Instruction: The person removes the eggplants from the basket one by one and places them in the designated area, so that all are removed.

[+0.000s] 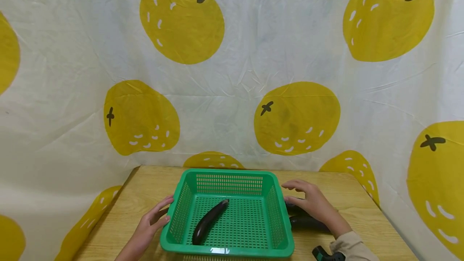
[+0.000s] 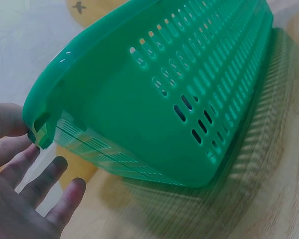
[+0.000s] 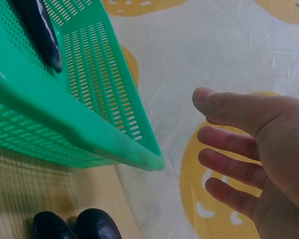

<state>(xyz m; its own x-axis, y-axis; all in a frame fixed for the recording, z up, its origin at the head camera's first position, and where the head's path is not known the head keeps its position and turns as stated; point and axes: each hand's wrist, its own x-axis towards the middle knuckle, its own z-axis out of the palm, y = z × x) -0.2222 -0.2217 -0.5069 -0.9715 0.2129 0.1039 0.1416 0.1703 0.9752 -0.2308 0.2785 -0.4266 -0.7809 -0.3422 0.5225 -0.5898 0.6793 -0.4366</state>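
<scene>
1. Green basket (image 1: 226, 249), one, slatted plastic, on the worktop (image 1: 159, 180); serves as landmark for the entries below.
2. Eggplant in the basket (image 1: 210, 222), one, dark and glossy, lying slantwise on the basket's floor, left of its centre.
3. Eggplants outside the basket (image 3: 97, 226), two, side by side on the worktop, right of the basket; partly covered by the right hand in the head view (their rounded ends show plainly from the right wrist).
4. Left hand (image 1: 149, 222), at the basket's left rim: fingers spread and fairly straight, tips touching the rim, no eggplant held.
5. Right hand (image 1: 311, 200), just beyond the basket's right rim, above the outside pair: thumb and fingers well parted, loosely bent, holding nothing.
6. Step in hand, as judged: eggplants being shifted between basket and worktop, one in and two out (direction cannot be told), with the left hand seemingly steadying the basket.
7. Next move, as judged: for an eggplant, the right hand must lower and close round one beside the basket; for the basket itself, it must come in to the right rim, level with the left.
</scene>
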